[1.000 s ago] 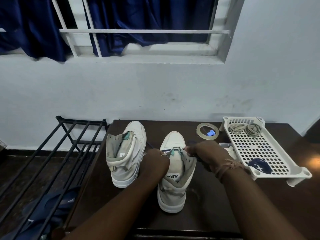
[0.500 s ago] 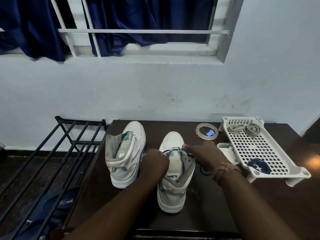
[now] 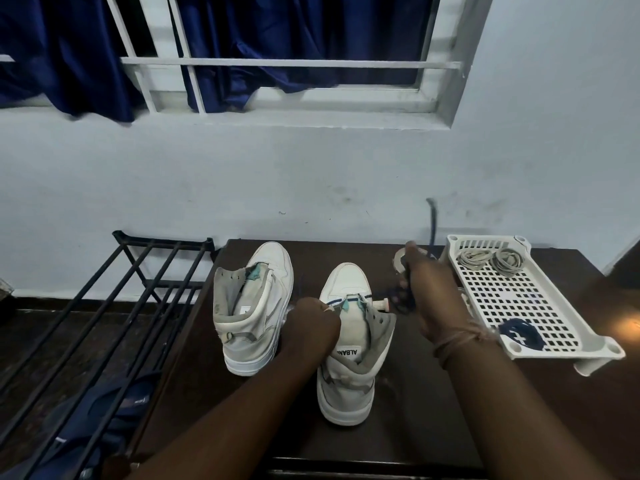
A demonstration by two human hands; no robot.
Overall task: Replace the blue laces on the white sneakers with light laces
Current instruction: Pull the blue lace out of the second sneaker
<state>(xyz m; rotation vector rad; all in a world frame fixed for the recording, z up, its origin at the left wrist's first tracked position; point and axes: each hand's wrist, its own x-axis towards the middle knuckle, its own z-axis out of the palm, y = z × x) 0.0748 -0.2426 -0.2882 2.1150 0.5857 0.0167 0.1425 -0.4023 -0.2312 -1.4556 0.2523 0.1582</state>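
Fingers of the right hand (image 3: 427,292) curl around a bunch of blue lace (image 3: 398,299), one free end whipping up blurred against the wall above the knuckles. Compared with a second ago, this hand has swung away from the eyelets toward the white tray (image 3: 530,351), drawing more lace out of the right sneaker (image 3: 349,341). Left hand (image 3: 311,320) fingers are curled at the sneaker's near eyelet edge, apparently pinching or bracing the upper; the exact hold is hidden. Only one or two blue crossings remain, low on the tongue, so judged: unlacing of this shoe is almost done. Left sneaker (image 3: 256,306) stands just beside it, already without laces. On the tray, two coils of light laces (image 3: 488,259) lie at the far end, and a bundled blue lace (image 3: 519,332) lies at the near end, likely the first one removed. Tape roll (image 3: 400,261) sits partly hidden behind the right hand. Next step, by estimate: pull the last crossing free, then drop this lace in the tray.
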